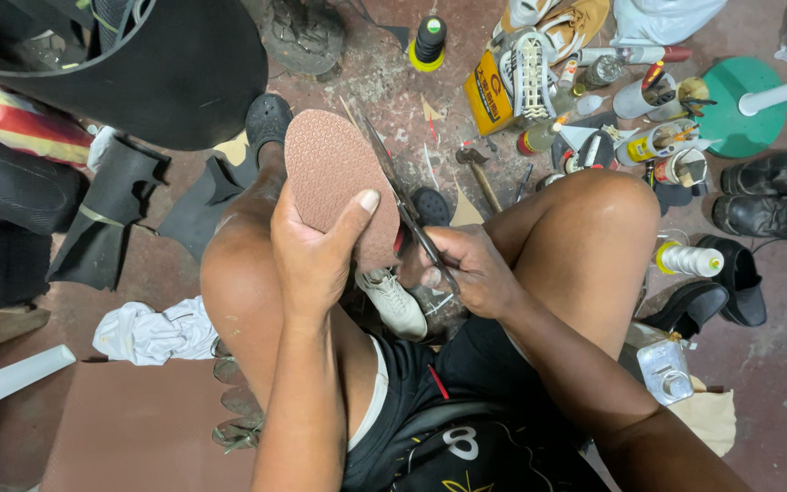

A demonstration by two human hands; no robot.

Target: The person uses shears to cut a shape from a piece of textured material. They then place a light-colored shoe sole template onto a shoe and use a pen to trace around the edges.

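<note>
My left hand grips a brown textured rubber shoe sole, held upright above my left knee, thumb pressed on its face. My right hand is closed on a pair of long dark shears whose blades run along the sole's right edge. A white shoe lies on the floor between my knees, just under both hands.
Black rubber sheets and scraps lie at the left. Glue bottles, cans and tools crowd the far right, with a hammer nearby. Black boots stand at the right edge. A white cloth and brown board lie near left.
</note>
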